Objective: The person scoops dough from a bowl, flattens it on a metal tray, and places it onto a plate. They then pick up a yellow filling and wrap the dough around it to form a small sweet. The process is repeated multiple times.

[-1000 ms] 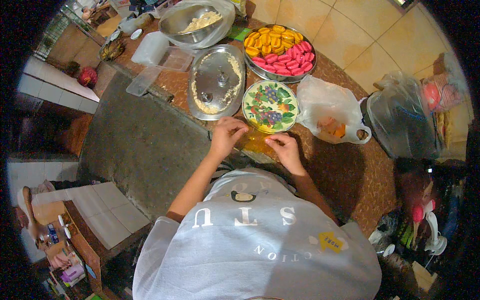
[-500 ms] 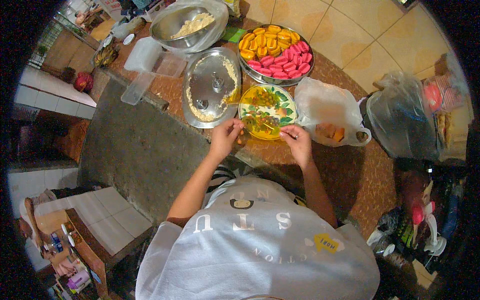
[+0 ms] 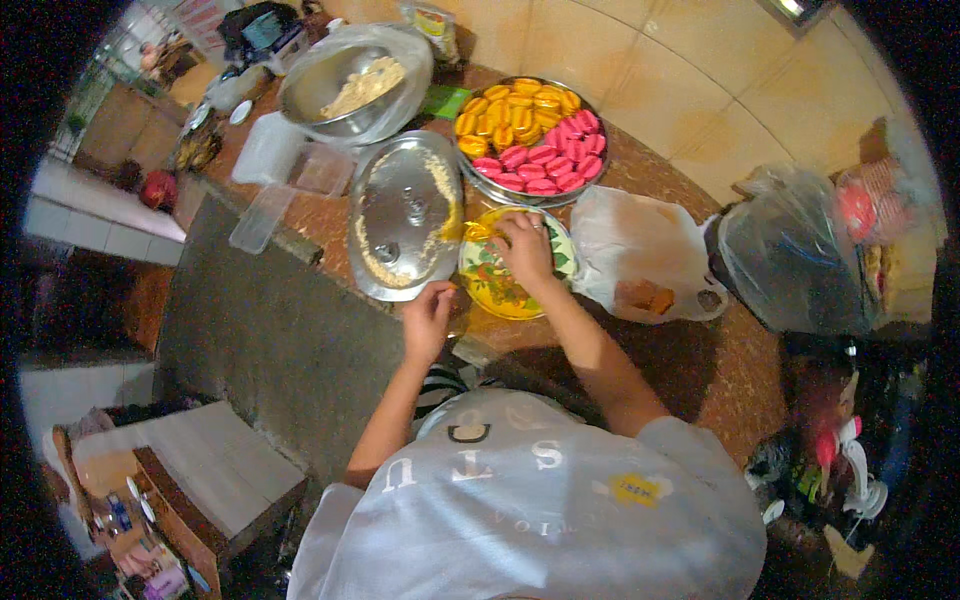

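Over the round floral plate with a yellow rim (image 3: 490,304), my right hand (image 3: 525,248) reaches to the far left part, fingers closed on crinkled yellow cellophane (image 3: 483,230). My left hand (image 3: 428,312) is pinched beside the plate's near left edge; what sits between its fingertips is too small to make out. Left of the plate, an oval steel tray (image 3: 368,200) carries pale crumbly powder (image 3: 437,175) along its edges and small metal pieces with knobs (image 3: 418,210). Beyond the plate, a round steel tray (image 3: 520,199) holds yellow-wrapped sweets (image 3: 515,110) and pink-wrapped sweets (image 3: 540,165).
At the back left stands a steel bowl (image 3: 310,95) of pale crumbly mix, wrapped in clear plastic. Clear plastic containers (image 3: 270,150) lie beside it. A white plastic bag (image 3: 640,240) sits right of the plate, with a dark plastic-covered bundle (image 3: 785,260) farther right.
Both hands held a yellow sheet stretched over the plate; now my right hand has moved away and left across the plate. My left hand has drawn slightly nearer. The view has shifted.
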`<state>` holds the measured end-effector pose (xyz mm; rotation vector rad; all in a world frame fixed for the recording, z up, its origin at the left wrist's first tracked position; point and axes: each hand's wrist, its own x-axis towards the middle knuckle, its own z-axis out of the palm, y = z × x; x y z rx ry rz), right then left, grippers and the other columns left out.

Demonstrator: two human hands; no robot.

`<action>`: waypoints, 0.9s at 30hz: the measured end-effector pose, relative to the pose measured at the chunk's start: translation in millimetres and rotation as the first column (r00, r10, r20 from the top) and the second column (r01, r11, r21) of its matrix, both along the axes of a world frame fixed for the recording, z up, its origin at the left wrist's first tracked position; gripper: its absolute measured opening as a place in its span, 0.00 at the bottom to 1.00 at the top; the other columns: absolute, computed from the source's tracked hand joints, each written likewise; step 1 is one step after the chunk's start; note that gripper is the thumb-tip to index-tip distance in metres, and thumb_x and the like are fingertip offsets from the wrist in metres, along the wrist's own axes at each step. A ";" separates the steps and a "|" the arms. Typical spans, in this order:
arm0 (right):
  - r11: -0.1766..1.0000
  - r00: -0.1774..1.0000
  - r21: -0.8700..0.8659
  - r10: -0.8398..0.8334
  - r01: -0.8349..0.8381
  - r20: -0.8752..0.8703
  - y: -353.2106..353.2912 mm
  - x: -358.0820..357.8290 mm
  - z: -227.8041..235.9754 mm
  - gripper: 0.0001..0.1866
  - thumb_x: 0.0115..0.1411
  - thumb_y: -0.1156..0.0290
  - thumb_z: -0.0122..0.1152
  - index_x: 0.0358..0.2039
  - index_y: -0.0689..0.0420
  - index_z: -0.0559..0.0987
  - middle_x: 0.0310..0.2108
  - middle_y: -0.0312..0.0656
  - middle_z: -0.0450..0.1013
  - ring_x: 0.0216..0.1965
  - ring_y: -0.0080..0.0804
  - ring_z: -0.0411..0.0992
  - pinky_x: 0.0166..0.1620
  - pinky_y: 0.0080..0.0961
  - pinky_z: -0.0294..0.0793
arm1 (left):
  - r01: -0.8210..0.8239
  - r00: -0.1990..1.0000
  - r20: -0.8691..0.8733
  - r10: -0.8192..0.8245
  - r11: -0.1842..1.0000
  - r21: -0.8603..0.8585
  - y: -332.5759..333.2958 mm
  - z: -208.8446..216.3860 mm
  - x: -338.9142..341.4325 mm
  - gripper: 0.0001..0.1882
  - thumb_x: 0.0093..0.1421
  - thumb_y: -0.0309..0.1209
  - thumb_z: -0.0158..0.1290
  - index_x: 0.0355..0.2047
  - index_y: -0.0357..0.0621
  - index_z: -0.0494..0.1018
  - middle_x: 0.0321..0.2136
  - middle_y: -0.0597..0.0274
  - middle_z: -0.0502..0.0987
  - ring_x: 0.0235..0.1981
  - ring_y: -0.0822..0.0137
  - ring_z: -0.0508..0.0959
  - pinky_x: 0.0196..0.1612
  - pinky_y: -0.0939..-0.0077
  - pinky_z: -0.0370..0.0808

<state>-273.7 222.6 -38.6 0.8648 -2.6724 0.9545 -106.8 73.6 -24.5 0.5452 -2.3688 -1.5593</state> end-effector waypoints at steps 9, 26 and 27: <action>0.844 0.530 -0.383 0.534 -0.375 0.659 114.0 39.7 31.5 0.10 0.60 0.70 0.59 0.41 0.61 0.79 0.38 0.37 0.78 0.40 0.25 0.73 0.44 0.24 0.72 | -0.093 0.987 -0.139 0.086 0.995 -0.040 -15.7 7.9 0.9 0.04 0.63 0.21 0.50 0.39 0.38 0.70 0.31 0.58 0.78 0.33 0.73 0.80 0.30 0.78 0.74; 0.777 0.725 0.231 -0.630 0.586 0.280 254.6 -33.7 2.6 0.16 0.60 0.65 0.58 0.46 0.58 0.79 0.45 0.42 0.76 0.44 0.35 0.73 0.49 0.31 0.71 | 0.187 0.940 -0.212 -0.267 0.924 -0.335 33.9 54.9 -39.7 0.22 0.49 0.11 0.49 0.43 0.43 0.77 0.42 0.51 0.79 0.43 0.51 0.79 0.46 0.64 0.76; 0.771 0.726 0.227 -0.637 0.596 0.259 253.9 -31.5 2.5 0.16 0.60 0.64 0.58 0.46 0.58 0.78 0.45 0.42 0.76 0.44 0.36 0.73 0.49 0.31 0.71 | 0.148 0.944 -0.228 -0.239 0.923 -0.354 34.8 57.5 -39.8 0.23 0.49 0.10 0.49 0.43 0.44 0.77 0.42 0.52 0.78 0.43 0.51 0.79 0.46 0.63 0.76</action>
